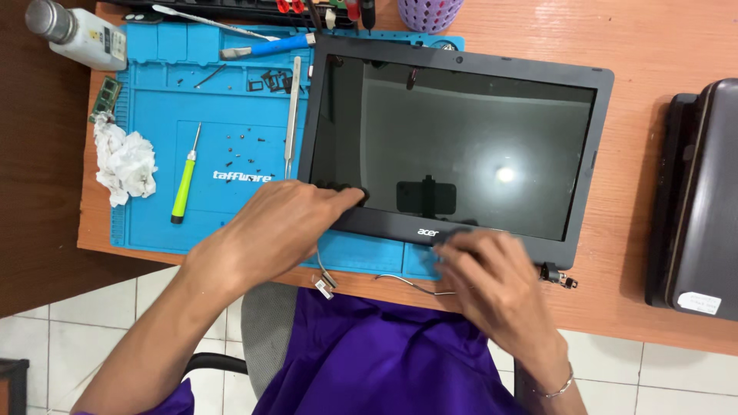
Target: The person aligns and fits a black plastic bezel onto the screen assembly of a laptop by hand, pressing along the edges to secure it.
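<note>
A detached laptop screen panel [461, 146] with a dark grey bezel lies flat on the blue work mat [231, 146] and the wooden desk [661, 46]. My left hand [277, 227] rests on its near left corner, fingertips pressed on the bottom bezel edge. My right hand [488, 273] grips the bottom bezel near the middle, fingers curled over its edge and blurred. Thin loose cables [327, 280] and a small connector hang from the panel's near edge over the desk front. A metal hinge [557, 275] sticks out at the near right corner.
On the mat lie a green-handled screwdriver [184, 184], metal tweezers [291, 115], a blue-handled tool [265, 48] and several tiny screws. A crumpled tissue [123, 161], a memory module [106, 98] and a white bottle [77, 34] sit left. A dark laptop body [696, 200] lies right.
</note>
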